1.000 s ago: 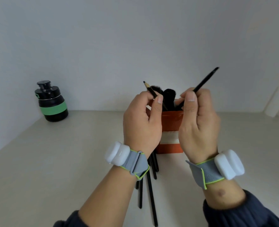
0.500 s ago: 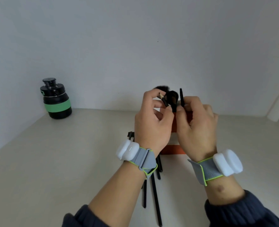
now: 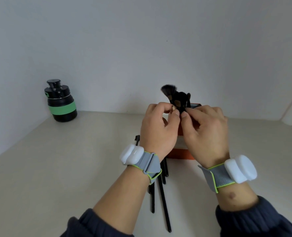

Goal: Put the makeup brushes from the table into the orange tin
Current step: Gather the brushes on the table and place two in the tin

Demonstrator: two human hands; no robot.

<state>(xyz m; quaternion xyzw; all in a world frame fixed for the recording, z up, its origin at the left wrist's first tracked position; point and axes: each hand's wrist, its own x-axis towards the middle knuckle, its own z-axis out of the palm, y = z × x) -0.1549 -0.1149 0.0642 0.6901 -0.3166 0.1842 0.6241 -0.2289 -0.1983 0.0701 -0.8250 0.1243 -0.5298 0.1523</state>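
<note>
Lying on the surface [image 3: 56, 168] below and behind both hands, the remaining brushes [image 3: 163, 199] were seen as a loose bundle of thin black handles, their long axes running roughly from the viewer toward the tin [image 3: 181, 153]. The far ends were hidden under the left wrist, close against the foot of the tin; the near ends fanned out toward the lower edge of the view. One short black end [image 3: 137, 139] was seen just left of the left wrist, apart from the rest.

The left hand [image 3: 159, 130] was held at the tin's mouth with thumb and forefinger pinched on a slim item with a pale tip [image 3: 173, 108], judged to be a pencil or liner being lowered in. The right hand [image 3: 205, 132] was closed in a pinch on a thin dark handle beside the bristle heads [image 3: 176, 98] already standing in the tin. The tin itself was largely hidden behind both hands, only its base and a strip of rim being seen.

The bundle was judged to lie nearer the left hand, almost directly beneath its wrist, so a backward and downward reach by that hand would be the shorter one. Since the handles pointed along the reach, a pinch across a shaft was judged likely to be needed, followed by tipping it upright.
</note>
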